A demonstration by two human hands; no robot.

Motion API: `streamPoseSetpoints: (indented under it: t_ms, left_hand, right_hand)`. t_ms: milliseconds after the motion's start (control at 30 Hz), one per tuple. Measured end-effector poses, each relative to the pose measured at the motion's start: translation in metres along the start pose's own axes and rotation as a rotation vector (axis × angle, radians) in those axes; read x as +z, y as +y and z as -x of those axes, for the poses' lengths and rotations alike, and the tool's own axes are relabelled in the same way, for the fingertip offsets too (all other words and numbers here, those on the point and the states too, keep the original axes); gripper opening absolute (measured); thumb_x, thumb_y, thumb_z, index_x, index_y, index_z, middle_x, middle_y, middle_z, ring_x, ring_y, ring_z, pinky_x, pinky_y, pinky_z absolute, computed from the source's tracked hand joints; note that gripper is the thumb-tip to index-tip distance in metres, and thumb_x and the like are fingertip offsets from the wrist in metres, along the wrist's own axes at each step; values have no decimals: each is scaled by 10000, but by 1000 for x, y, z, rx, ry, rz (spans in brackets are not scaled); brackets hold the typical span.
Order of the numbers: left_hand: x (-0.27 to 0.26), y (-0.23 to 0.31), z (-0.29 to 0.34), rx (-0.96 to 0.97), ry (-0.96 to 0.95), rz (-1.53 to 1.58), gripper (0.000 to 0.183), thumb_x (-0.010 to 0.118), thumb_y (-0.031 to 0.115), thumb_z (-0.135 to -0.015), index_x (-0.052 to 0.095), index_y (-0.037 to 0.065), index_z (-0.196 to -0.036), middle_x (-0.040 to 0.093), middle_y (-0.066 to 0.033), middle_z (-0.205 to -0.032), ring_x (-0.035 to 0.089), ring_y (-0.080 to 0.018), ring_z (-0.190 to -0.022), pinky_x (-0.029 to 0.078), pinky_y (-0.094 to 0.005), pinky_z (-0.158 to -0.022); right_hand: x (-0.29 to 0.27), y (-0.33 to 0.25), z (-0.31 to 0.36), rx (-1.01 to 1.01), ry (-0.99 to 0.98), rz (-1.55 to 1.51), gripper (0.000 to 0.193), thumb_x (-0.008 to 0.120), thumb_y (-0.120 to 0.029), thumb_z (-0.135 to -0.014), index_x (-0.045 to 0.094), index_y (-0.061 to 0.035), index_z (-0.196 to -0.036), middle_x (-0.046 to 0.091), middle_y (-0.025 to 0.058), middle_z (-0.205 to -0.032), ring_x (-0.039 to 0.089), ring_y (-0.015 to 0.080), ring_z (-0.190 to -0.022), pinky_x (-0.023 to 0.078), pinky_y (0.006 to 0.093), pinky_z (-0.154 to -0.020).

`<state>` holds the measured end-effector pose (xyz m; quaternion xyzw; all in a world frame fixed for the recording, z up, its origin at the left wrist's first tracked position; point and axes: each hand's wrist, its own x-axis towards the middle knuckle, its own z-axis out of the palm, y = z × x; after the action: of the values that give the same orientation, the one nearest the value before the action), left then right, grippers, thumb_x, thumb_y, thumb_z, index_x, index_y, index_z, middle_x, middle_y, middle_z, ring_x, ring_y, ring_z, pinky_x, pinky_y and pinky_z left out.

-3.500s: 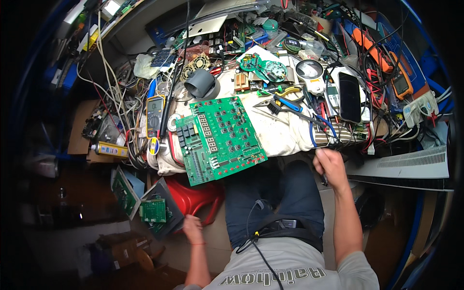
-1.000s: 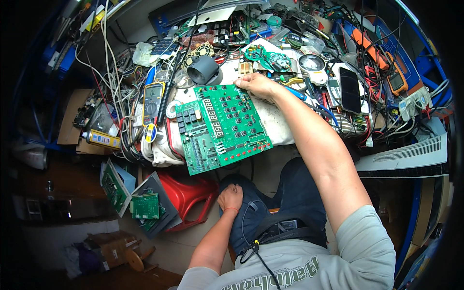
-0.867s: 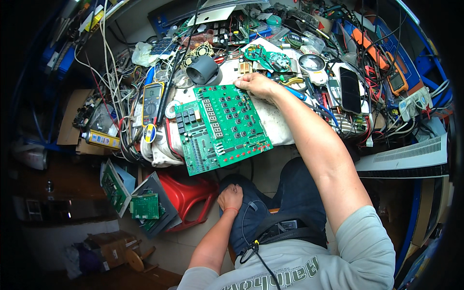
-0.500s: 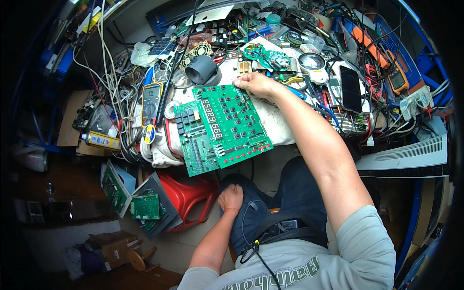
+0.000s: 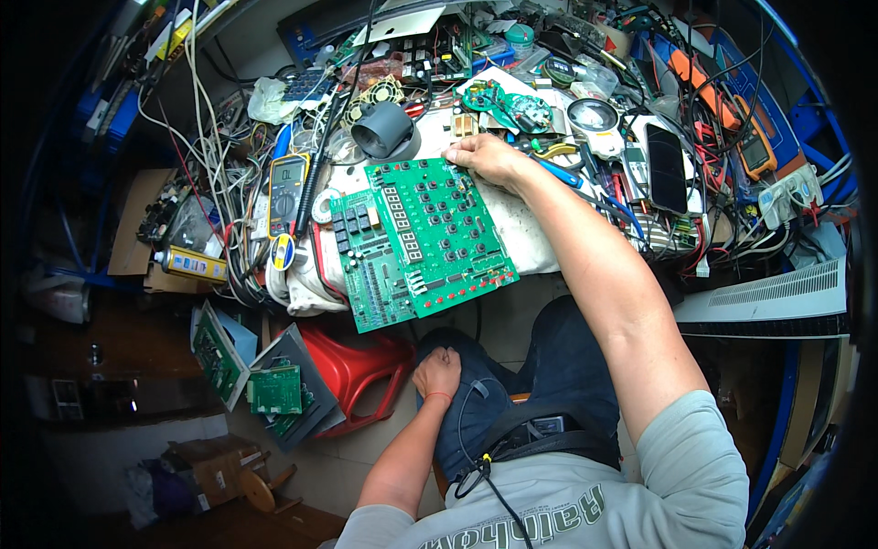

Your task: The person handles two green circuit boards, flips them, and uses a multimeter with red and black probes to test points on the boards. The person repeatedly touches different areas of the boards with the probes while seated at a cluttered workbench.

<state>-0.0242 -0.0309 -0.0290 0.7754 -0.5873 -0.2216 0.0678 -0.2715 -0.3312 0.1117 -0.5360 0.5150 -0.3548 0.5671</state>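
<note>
A green circuit board point(image 5: 448, 240) with a row of digit displays, black push buttons and red parts along its near edge lies tilted at the front of the bench. My right hand point(image 5: 487, 158) pinches its far right corner, thumb and fingers pressed together. Beside it on the left, partly overlapped, is a second green circuit board point(image 5: 364, 284) with black relays and small chips. Both boards stick out past the bench's front edge. Curled closed, my left hand point(image 5: 437, 372) rests on my left thigh, with nothing visible in it.
A yellow multimeter point(image 5: 285, 190), a grey cylinder point(image 5: 382, 131), a magnifier lens point(image 5: 591, 117) and a black phone point(image 5: 665, 169) surround the boards. Cables and electronic parts crowd the bench. A red stool point(image 5: 352, 375) with more boards point(image 5: 276, 392) leaning there stands at lower left.
The display board has shifted very slightly, with my right hand still at its corner. My left hand stays on my thigh.
</note>
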Motion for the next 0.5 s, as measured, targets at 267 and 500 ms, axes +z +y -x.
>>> streamPoseSetpoints:
  t_ms: [267, 500]
  left_hand:
    - [-2, 1, 0, -15, -12, -20, 341, 568, 389, -904, 649, 97, -748, 700, -159, -798, 671, -412, -787, 508, -522, -692]
    - [-1, 0, 0, -17, -9, -13, 332, 574, 385, -902, 653, 99, -751, 702, -154, -798, 673, -406, -793, 511, -516, -696]
  right_hand:
    - [1, -2, 5, -20, 7, -55, 304, 680, -280, -976, 728, -29, -1140, 739, 74, -1051, 647, 143, -964, 493, 326, -912]
    - [1, 1, 1, -27, -14, -34, 279, 669, -268, -985, 728, -31, -1118, 738, 57, -1026, 646, 128, -932, 497, 321, -900]
